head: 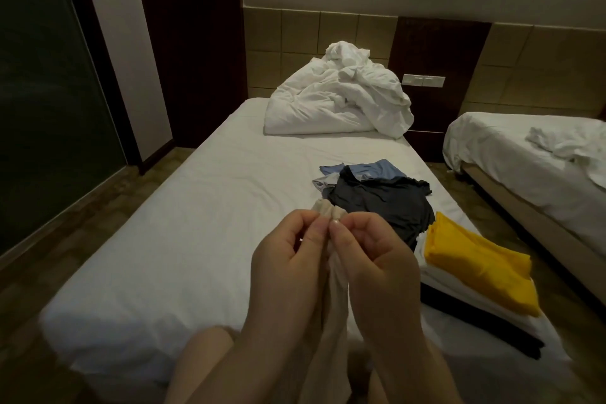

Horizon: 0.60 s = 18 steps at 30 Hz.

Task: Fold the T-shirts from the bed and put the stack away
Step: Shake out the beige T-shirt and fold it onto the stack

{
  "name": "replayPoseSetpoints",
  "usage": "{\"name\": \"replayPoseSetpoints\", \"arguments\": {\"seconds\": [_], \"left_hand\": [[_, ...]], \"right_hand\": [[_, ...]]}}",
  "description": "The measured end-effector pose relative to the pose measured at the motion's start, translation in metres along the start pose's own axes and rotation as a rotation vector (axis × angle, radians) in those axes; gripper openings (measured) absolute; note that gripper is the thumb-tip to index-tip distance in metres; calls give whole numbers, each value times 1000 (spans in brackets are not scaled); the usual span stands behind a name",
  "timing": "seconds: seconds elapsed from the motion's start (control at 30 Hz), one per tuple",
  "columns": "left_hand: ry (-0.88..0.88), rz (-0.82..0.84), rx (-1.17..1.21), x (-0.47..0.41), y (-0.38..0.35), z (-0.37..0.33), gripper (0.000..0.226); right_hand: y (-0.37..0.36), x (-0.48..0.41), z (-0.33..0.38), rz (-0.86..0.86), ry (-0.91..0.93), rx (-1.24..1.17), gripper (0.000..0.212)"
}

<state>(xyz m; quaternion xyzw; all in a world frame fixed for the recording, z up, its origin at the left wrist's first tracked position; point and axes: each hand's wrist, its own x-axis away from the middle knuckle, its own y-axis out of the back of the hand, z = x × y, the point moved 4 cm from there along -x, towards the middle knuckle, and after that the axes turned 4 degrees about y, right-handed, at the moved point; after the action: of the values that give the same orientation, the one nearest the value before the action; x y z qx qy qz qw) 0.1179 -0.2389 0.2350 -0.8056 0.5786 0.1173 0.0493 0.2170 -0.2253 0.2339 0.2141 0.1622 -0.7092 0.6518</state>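
Your fingertips point(335, 226) meet in the middle: thumb and forefinger of your left hand point(288, 249) and of your right hand point(377, 252) each pinch the gathered top edge of a beige T-shirt point(333, 315), the two grips almost touching, with a small bunch of cloth poking up above them. The rest of that shirt hangs straight down between your wrists and runs out of sight at the bottom of the view, in front of the near end of the bed point(196, 207). Beyond your knuckles, on the white sheet, lies a loose heap you have not folded: a dark navy shirt point(377, 203) on top, a blue shirt point(370, 169) partly under its far edge, and a grey piece point(323, 182) showing at the left. Just right of your right hand, near the bed's right edge, sits the folded stack: a yellow shirt point(478, 262) uppermost, white layers point(436, 275) beneath it, and a black garment point(485, 325) at the bottom. A crumpled white duvet point(337, 102) is piled at the head of the bed, and a second bed point(511, 154) stands off to the right
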Motion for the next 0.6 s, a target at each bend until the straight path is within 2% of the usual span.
{"name": "replayPoseSetpoints", "arguments": {"seconds": [0.17,0.27,0.37,0.43,0.5,0.6], "left_hand": [[-55,20,-13,3,4,-5,16],[-77,38,-67,2,7,-5,19],[-97,48,-118,-1,10,-4,11],[-101,62,-112,-1,11,-4,15],[-106,83,-86,1,11,-5,17],[-106,125,-55,5,8,-6,13]], "right_hand": [[2,4,6,56,52,-4,16],[3,5,6,136,23,-54,24],[5,5,6,192,-25,-90,25],[7,3,5,174,-38,-100,19],[9,2,5,126,31,-34,3],[13,2,1,47,124,101,15]]}}
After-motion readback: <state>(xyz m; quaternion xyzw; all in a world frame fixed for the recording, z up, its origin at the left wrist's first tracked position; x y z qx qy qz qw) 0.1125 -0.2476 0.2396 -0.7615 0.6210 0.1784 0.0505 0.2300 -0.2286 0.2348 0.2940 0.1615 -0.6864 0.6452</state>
